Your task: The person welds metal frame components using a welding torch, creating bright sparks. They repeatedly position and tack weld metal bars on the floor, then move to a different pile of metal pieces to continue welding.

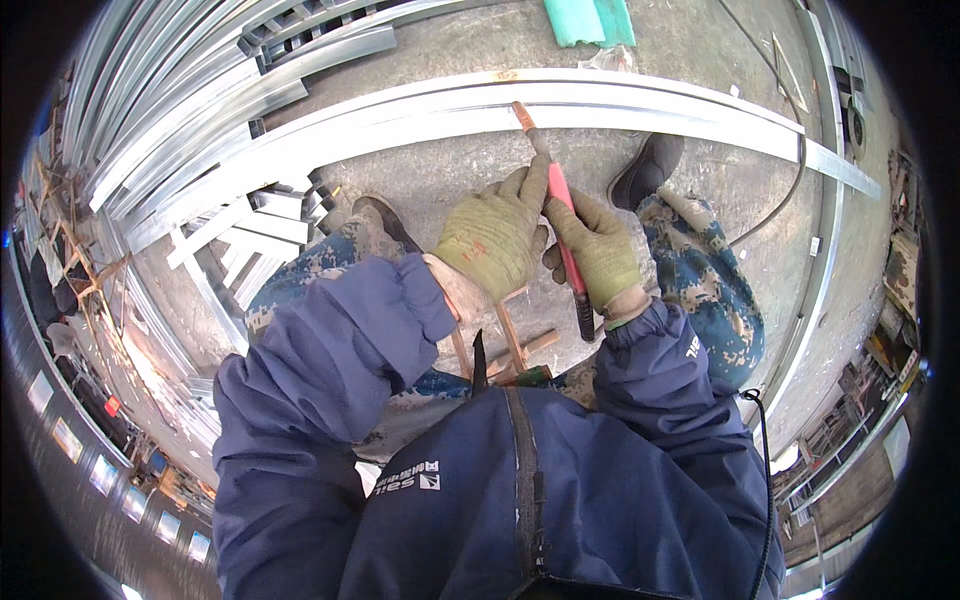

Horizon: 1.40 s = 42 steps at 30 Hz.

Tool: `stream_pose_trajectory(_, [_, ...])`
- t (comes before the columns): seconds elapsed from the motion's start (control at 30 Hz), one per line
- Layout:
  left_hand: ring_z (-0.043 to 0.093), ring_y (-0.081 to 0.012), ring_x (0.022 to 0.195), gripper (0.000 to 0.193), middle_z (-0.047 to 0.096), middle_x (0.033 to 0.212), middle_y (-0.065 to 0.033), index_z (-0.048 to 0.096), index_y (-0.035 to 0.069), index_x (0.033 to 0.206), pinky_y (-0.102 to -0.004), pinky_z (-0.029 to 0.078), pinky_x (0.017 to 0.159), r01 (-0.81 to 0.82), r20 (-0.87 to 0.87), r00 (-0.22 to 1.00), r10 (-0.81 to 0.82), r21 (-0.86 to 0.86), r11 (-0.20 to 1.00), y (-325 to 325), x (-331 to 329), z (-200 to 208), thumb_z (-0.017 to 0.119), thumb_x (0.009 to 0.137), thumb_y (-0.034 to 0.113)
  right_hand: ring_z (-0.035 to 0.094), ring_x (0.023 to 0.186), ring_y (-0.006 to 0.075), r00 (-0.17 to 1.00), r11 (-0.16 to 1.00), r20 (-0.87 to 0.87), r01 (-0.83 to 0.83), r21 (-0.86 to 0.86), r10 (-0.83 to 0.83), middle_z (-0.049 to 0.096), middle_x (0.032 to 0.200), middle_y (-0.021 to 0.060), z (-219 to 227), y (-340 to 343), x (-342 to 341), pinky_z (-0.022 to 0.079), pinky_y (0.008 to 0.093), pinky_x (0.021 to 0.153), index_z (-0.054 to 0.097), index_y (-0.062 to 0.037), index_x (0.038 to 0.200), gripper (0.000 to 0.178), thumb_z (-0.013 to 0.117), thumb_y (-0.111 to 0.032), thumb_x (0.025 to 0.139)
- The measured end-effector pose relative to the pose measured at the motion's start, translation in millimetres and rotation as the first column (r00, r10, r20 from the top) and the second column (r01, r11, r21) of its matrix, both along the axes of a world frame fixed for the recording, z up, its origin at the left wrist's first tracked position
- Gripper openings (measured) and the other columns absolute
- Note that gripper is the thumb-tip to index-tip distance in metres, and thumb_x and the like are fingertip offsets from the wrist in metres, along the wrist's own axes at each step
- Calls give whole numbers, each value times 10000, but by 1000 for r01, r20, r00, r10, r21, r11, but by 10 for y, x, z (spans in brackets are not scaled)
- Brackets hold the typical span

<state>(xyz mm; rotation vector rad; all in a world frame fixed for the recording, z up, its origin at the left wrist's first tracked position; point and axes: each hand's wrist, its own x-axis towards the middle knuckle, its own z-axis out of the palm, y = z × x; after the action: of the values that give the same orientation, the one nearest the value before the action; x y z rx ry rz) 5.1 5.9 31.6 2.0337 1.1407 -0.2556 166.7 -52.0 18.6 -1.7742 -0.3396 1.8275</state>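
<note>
Both my hands wear soiled yellow-green work gloves. Between them, slanting across my lap, is what looks like a welding electrode holder (562, 190), with a red handle, a ribbed black rear end and a copper-coloured tip. My left hand (490, 232) is closed on its front part, fingers near the dark section behind the tip. Further back, my right hand (600, 248) grips the red handle. The tip overlaps a long, bright metal profile (420, 115) lying across the floor ahead of me. Gloves hide parts of the handle.
Stacked metal profiles (190, 100) fill the far left, with short cut pieces (240, 235) beside my left leg. A black cable (800, 160) curves over the floor at right. Green sheeting (590, 22) lies at the far side. A wooden frame (515, 335) is beneath me.
</note>
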Motion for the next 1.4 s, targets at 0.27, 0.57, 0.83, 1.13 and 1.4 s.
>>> stream_pose_trajectory(0.27, [561, -423, 1327, 871, 480, 1509, -271, 189, -27, 1628, -491, 472, 1088, -15, 41, 999, 16, -42, 999, 2, 45, -128, 648, 935, 231, 615, 589, 98, 1000, 1000, -2, 8, 9, -8, 694, 852, 19, -56, 15, 10, 462, 247, 474, 617, -64, 1432, 474, 670, -331, 1044])
stream_pose_trajectory(0.57, [567, -409, 1317, 871, 487, 1499, -259, 196, -37, 1624, -485, 484, 1069, -20, 49, 999, 19, 15, 1000, -25, 55, -215, 647, 928, 228, 619, 587, 97, 1000, 1000, -2, -2, 5, 2, 699, 851, 24, -76, 31, 14, 469, 247, 475, 606, -59, 1444, 492, 671, -336, 1043])
stream_pose_trajectory(0.83, [683, -433, 1068, 828, 625, 1290, -278, 276, -64, 1590, -519, 560, 892, -85, 155, 986, 66, 120, 989, -48, 38, -258, 646, 909, 226, 638, 615, 89, 1000, 1000, 4, -29, 12, 29, 699, 854, 16, -43, 58, 10, 476, 241, 476, 632, -56, 1408, 472, 679, -341, 1035])
stream_pose_trajectory(1.13, [681, -448, 1039, 815, 620, 1294, -302, 306, -89, 1569, -533, 552, 892, -78, 138, 988, 71, 44, 996, 3, 28, -163, 643, 898, 228, 633, 605, 92, 999, 1000, -36, 8, 25, -7, 702, 849, 11, -114, 13, 5, 463, 242, 471, 642, -66, 1395, 449, 671, -339, 1040])
stream_pose_trajectory(1.4, [619, -450, 1196, 856, 529, 1452, -287, 244, -70, 1600, -507, 518, 1001, -15, 103, 995, 7, 84, 996, -18, 21, -232, 646, 915, 248, 620, 583, 101, 999, 999, 1, 32, 26, -32, 699, 821, 19, -63, 39, -13, 455, 251, 464, 622, -60, 1425, 467, 666, -330, 1047])
